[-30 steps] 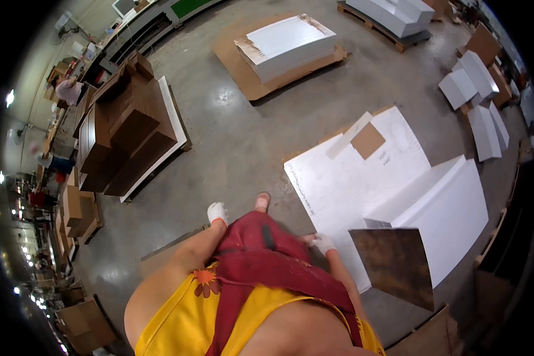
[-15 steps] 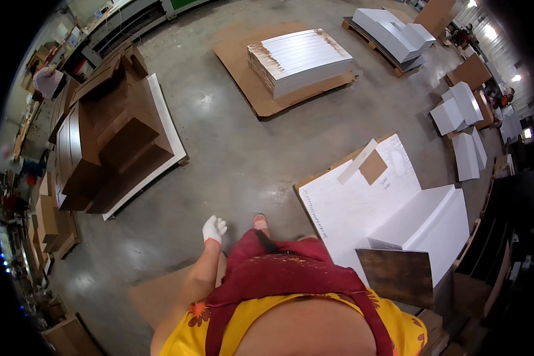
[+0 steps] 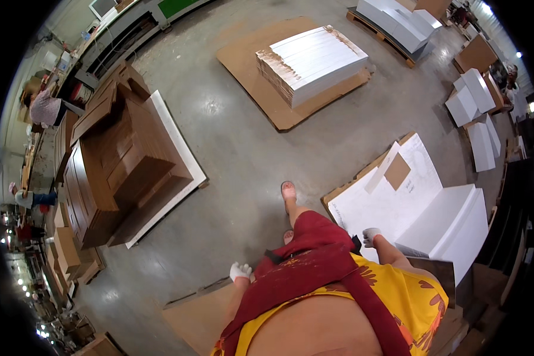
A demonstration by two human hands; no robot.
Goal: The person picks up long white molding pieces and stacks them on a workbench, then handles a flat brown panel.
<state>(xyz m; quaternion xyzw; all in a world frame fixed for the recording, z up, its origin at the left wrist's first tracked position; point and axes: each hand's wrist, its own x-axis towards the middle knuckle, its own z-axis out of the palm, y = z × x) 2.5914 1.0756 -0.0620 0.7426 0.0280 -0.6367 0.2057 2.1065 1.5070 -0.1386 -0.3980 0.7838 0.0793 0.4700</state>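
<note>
My left hand (image 3: 240,271), in a white glove, hangs low beside my dark red apron (image 3: 296,279). Its fingers are loosely bent and apart, and nothing shows in them. On the other side my right hand (image 3: 371,236), gloved too, swings forward with its fingers slightly curled and no object visible in it. In the picture it lies over the edge of a large white board (image 3: 418,178), though I cannot tell that it touches. Close to my right forearm stand white panels (image 3: 448,225). A brown cardboard sheet (image 3: 202,311) lies on the floor behind my left hand.
Ahead, a stack of white panels (image 3: 314,62) rests on flat cardboard (image 3: 243,56). Brown wooden panels (image 3: 118,154) stand on a white-topped pallet at left. More white pieces (image 3: 391,24) sit on a far-right pallet. A person (image 3: 44,110) is by the left workbench.
I have stepped forward and turned slightly left. My right hand has come into view beside the white board. My left hand has drawn back toward my side.
</note>
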